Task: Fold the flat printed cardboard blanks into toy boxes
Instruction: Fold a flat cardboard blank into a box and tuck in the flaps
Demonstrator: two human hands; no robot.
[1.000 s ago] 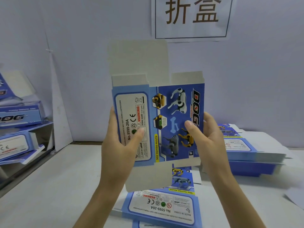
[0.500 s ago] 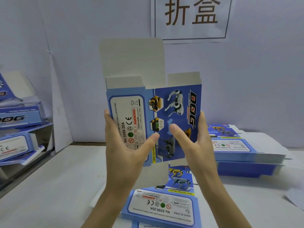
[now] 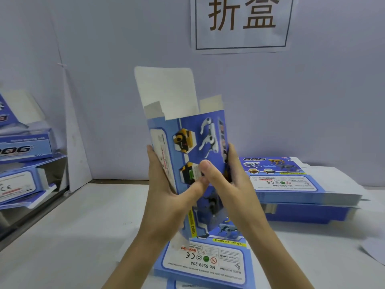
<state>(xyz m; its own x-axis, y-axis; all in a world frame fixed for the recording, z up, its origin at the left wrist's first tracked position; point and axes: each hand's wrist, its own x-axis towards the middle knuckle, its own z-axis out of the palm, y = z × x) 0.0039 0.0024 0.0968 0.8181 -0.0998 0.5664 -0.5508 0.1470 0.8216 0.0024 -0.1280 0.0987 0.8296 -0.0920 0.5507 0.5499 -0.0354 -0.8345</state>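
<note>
White table (image 3: 83, 236) — 2 piles of flat blue blanks, near stack (image 3: 204, 261) and right stack (image 3: 291, 186)

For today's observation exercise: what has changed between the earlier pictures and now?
The left hand and right hand moved together, squeezing the flat blue printed cardboard blank open into a sleeve; their thumbs now meet. Both still grip it. The stacks of flat blanks stayed put.
</note>
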